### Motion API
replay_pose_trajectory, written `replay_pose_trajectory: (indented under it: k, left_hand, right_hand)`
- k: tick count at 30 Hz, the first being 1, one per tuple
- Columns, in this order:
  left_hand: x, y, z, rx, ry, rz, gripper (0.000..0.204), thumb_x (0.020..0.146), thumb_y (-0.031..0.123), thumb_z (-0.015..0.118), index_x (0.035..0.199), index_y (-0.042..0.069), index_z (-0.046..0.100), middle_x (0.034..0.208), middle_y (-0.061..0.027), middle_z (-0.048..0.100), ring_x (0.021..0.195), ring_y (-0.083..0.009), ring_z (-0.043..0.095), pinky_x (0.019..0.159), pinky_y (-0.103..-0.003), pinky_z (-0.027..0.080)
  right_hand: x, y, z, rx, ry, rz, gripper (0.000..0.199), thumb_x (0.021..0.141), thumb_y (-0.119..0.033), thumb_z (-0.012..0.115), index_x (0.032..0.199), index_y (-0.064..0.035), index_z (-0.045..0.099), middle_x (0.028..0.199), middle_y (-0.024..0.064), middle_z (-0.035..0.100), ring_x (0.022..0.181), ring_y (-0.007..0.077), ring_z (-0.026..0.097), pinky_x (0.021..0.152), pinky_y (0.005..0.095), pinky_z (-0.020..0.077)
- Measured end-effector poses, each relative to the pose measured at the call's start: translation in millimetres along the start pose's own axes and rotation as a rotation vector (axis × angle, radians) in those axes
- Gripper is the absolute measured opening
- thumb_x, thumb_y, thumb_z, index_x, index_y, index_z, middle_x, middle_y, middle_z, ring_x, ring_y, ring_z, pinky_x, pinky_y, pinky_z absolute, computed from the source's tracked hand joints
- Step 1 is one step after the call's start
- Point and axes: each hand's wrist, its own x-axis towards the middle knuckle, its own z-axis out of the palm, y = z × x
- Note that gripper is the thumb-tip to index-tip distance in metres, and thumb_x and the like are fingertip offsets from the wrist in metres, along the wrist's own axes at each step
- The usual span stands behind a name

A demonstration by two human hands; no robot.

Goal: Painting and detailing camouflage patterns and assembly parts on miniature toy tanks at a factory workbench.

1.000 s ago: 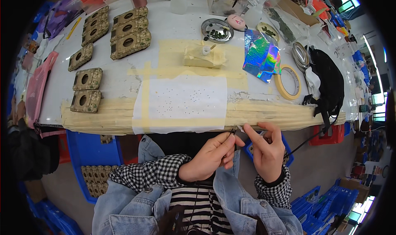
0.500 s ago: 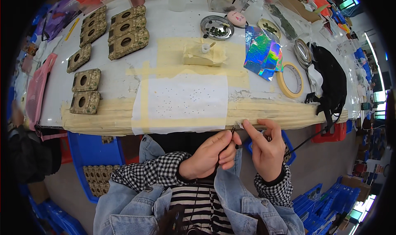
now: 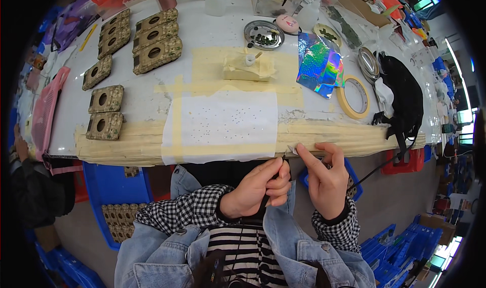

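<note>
My left hand [image 3: 255, 189] is closed around a thin dark tool [image 3: 280, 167], whose tip points up toward the table's front edge. My right hand [image 3: 326, 179] is beside it, with forefinger and thumb pinching a tiny pale scrap [image 3: 292, 149] just below the taped edge. Both hands hover over my lap, in front of a white dotted sheet [image 3: 225, 121] that is taped to the table with beige masking tape [image 3: 126, 144].
Patterned blocks with round holes [image 3: 105, 99] lie at the left. A tape roll [image 3: 354, 98], a holographic sheet [image 3: 319, 65], a metal dish [image 3: 264, 34] and a black bag [image 3: 405, 100] lie at the right. Blue crates [image 3: 109, 187] stand under the table. Another person's arm [image 3: 23, 181] is at the far left.
Both hands stay almost where they were. The tool tip and my right forefinger have shifted only slightly at the table edge.
</note>
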Motion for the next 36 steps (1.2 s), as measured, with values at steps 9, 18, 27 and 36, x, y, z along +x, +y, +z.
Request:
replay_pose_trajectory:
  k: [9,18,27,36]
  left_hand:
    - [-11.4,4.6,7.5,0.146,-0.295,-0.063,0.037,0.103,0.038,0.026,0.087,0.009,0.042,0.058,0.0052,0.024,0.049,-0.0071,0.023,0.044,-0.023,0.035]
    - [-32.3,36.7,20.1,0.123,-0.385,0.425,0.044,0.098,0.048,0.031,0.074,0.011,0.038,0.057,0.002,0.034,0.051,-0.0106,0.033,0.049,-0.029,0.046]
    - [-30.2,27.7,40.5,0.182,-0.151,0.518,0.046,0.102,0.043,0.013,0.083,0.012,0.04,0.089,-0.0088,0.055,0.096,-0.0224,0.049,0.093,-0.036,0.039]
    - [-55.6,27.3,25.6,0.49,-0.181,0.579,0.052,0.102,0.039,0.027,0.12,-0.003,0.051,0.116,-0.0147,0.053,0.109,-0.0211,0.051,0.096,-0.035,0.04]
  right_hand:
    - [34.1,23.8,-19.9,-0.044,0.12,-0.01,0.052,0.07,0.01,0.06,0.115,-0.0163,0.067,0.088,0.0089,0.047,0.065,0.0208,0.048,0.059,0.0315,0.044]
    - [51.2,11.9,-17.9,-0.042,0.185,-0.26,0.05,0.063,-0.007,0.072,0.112,-0.0159,0.067,0.096,0.0092,0.053,0.087,0.0272,0.052,0.075,0.0412,0.0418]
    - [27.3,-39.8,4.0,0.0,0.292,-0.879,0.019,0.078,-0.024,0.069,0.096,-0.027,0.064,0.091,0.0,0.055,0.074,0.0145,0.053,0.068,0.0275,0.0413]
    - [25.0,-49.0,13.3,0.266,0.37,-0.846,0.046,0.09,-0.055,0.046,0.082,-0.0155,0.068,0.074,0.003,0.054,0.068,0.0174,0.052,0.057,0.029,0.0413]
